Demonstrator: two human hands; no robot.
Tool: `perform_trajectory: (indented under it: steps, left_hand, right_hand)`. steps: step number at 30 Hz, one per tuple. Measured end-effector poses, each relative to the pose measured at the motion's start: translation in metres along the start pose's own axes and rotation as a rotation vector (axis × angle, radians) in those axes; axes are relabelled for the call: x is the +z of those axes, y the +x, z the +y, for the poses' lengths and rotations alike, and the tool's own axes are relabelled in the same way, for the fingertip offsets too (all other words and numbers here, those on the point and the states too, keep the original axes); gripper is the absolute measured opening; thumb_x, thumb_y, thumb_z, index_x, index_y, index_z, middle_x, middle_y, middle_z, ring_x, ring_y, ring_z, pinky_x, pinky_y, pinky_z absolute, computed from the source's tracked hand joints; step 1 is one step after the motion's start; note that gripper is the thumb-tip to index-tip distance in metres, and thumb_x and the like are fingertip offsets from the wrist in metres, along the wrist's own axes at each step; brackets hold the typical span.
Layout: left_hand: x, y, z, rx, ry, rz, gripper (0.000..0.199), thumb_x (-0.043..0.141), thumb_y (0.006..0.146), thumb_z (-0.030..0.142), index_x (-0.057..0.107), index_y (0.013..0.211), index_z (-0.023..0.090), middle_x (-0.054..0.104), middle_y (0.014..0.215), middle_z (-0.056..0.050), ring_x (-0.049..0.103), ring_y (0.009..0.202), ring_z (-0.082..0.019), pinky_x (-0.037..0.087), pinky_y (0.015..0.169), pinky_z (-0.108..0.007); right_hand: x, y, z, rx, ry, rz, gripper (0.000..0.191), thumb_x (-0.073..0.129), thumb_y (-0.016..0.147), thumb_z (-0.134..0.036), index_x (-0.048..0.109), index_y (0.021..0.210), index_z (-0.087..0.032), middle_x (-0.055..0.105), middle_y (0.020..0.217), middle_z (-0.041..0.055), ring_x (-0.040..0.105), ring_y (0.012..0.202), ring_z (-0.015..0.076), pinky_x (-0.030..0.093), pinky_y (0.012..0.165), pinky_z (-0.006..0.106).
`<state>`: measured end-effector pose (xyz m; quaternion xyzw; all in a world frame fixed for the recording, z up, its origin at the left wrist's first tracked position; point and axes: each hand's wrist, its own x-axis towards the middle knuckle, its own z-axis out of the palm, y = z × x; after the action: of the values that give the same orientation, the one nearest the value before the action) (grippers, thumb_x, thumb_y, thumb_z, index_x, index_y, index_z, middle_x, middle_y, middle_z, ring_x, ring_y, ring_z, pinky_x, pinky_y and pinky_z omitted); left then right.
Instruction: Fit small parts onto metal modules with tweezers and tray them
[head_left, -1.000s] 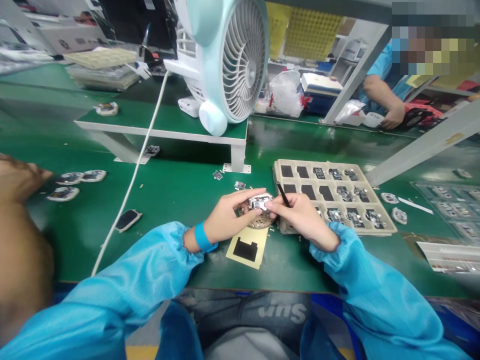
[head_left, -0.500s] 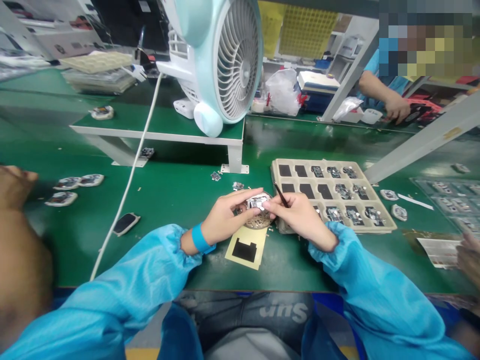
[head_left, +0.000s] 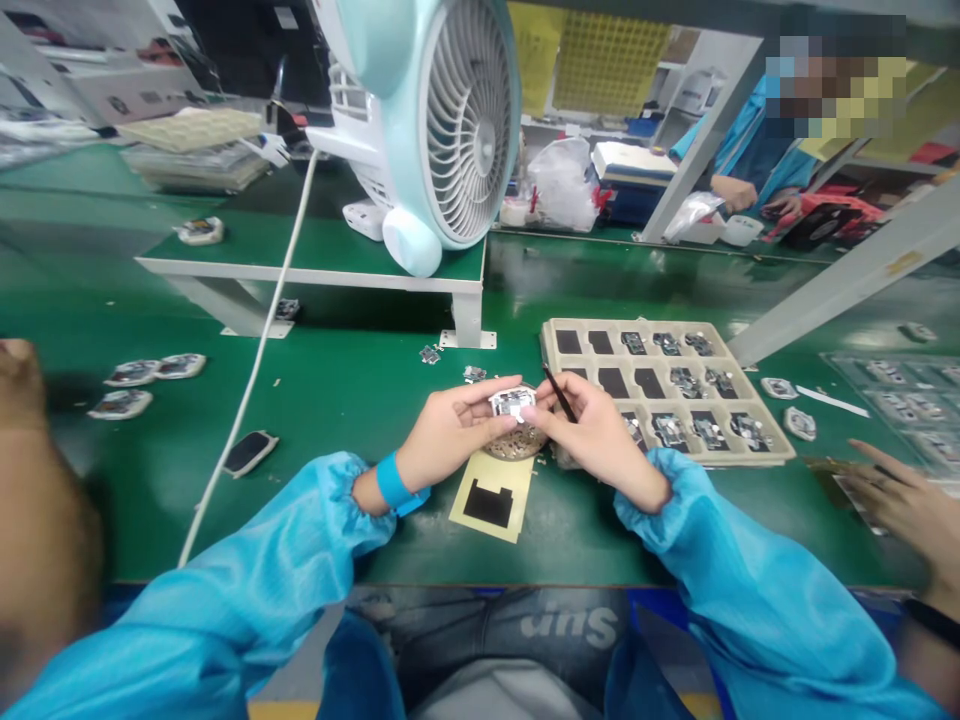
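Note:
Between the thumb and fingers of my left hand is a small white-rimmed electronic device with its inner parts showing. My right hand grips a thin black tweezers-like tool, and its thumb touches the device's right side. Just under the device lies a round dish full of tiny pieces. In front of it a yellow sheet carries a black cut-out sticker. To the right stands a cream tray with black pads and circuit boards in its compartments.
A fan stands on a raised green shelf; its white cable crosses the bench on the left. Several devices lie left and right. A co-worker's hand is at the right, another person's arm at the left.
My hands stay around the device, with the black tool tilted slightly differently. At the right, a co-worker's hand has reached further in. The person across the bench has moved their hands.

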<state>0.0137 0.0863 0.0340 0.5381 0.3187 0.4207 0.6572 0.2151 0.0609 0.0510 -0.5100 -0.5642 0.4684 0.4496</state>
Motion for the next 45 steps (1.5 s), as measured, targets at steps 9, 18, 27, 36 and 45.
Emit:
perform_trajectory:
  steps: [9, 18, 27, 36, 45]
  left_hand:
    - [0.0028, -0.0014, 0.0020, 0.027, -0.015, -0.019, 0.050, 0.086, 0.077, 0.023, 0.074, 0.124, 0.015, 0.072, 0.129, -0.013, 0.068, 0.122, -0.031, 0.054, 0.111, -0.046]
    - [0.0014, 0.0005, -0.0029, 0.179, 0.110, -0.007, 0.036, 0.082, 0.082, 0.019, 0.079, 0.117, 0.023, 0.071, 0.127, -0.008, 0.067, 0.122, -0.024, 0.054, 0.110, -0.037]
    - [0.0018, -0.0014, -0.0037, 0.254, 0.216, 0.010, 0.031, 0.079, 0.084, 0.022, 0.079, 0.116, 0.022, 0.070, 0.126, -0.011, 0.065, 0.122, -0.025, 0.056, 0.107, -0.040]
    - [0.0063, -0.0024, -0.0030, 0.170, 0.124, 0.014, 0.033, 0.080, 0.083, 0.025, 0.079, 0.116, 0.021, 0.069, 0.130, -0.011, 0.067, 0.120, -0.025, 0.055, 0.108, -0.040]
    - [0.0080, -0.0033, -0.0021, -0.005, 0.145, 0.027, 0.042, 0.082, 0.082, 0.037, 0.076, 0.117, 0.016, 0.077, 0.118, -0.012, 0.074, 0.106, -0.029, 0.062, 0.096, -0.041]
  right_hand:
    - [0.0022, -0.0010, 0.0063, -0.022, 0.041, -0.020, 0.028, 0.084, 0.076, -0.036, 0.070, 0.094, -0.020, 0.072, 0.086, 0.0009, 0.066, 0.080, 0.0158, 0.055, 0.074, 0.029]
    - [0.0021, -0.0013, 0.0072, -0.038, 0.036, -0.015, 0.022, 0.083, 0.077, -0.033, 0.072, 0.089, -0.019, 0.073, 0.085, 0.0003, 0.067, 0.079, 0.0158, 0.054, 0.075, 0.028]
    - [0.0033, -0.0034, 0.0034, -0.027, 0.012, -0.048, 0.020, 0.079, 0.078, -0.031, 0.072, 0.092, -0.019, 0.070, 0.084, -0.0002, 0.063, 0.077, 0.0150, 0.052, 0.072, 0.028]
    - [0.0040, -0.0043, 0.0005, -0.038, -0.009, -0.050, 0.015, 0.075, 0.079, -0.029, 0.071, 0.088, -0.018, 0.069, 0.080, -0.0008, 0.062, 0.074, 0.0146, 0.051, 0.071, 0.028]
    - [0.0046, -0.0040, 0.0003, -0.024, -0.020, -0.032, 0.016, 0.074, 0.079, -0.029, 0.069, 0.090, -0.018, 0.069, 0.083, 0.0002, 0.061, 0.074, 0.0150, 0.051, 0.069, 0.028]
